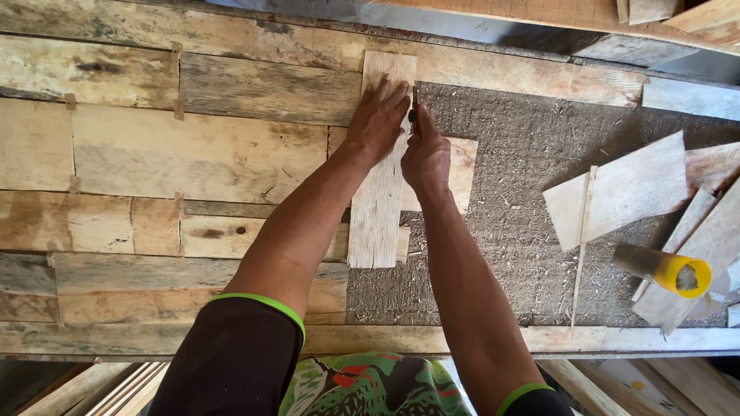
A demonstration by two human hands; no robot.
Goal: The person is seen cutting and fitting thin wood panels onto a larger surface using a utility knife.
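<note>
From the camera on your head, you are looking straight down at a wide panel (231, 162) partly covered with weathered wooden boards of mixed greys and tans. The right part of it shows a bare, rough, fibrous brown surface (524, 223).

Your left hand (378, 119) lies flat, fingers spread and pressing down, on the upper part of a pale narrow plank (375, 208) that stands lengthwise away from you, across the edge where the fitted boards meet the bare surface. Your right hand (425, 154) is just beside it, touching the plank's right edge, fingers closed around a small dark tool (414, 112) — a pencil or a blade, too small to tell which — whose tip sits against that edge near the top.

Under the plank, a shorter light board (462, 166) sticks out to the right, beneath your right wrist.

Well off to the right lie loose offcuts (617, 189), a thin wood strip (583, 239) running toward you, and a yellow-capped tube (671, 270) lying on its side among the offcuts.

Both your arms reach in from the bottom — dark sleeves with green trim.
</note>
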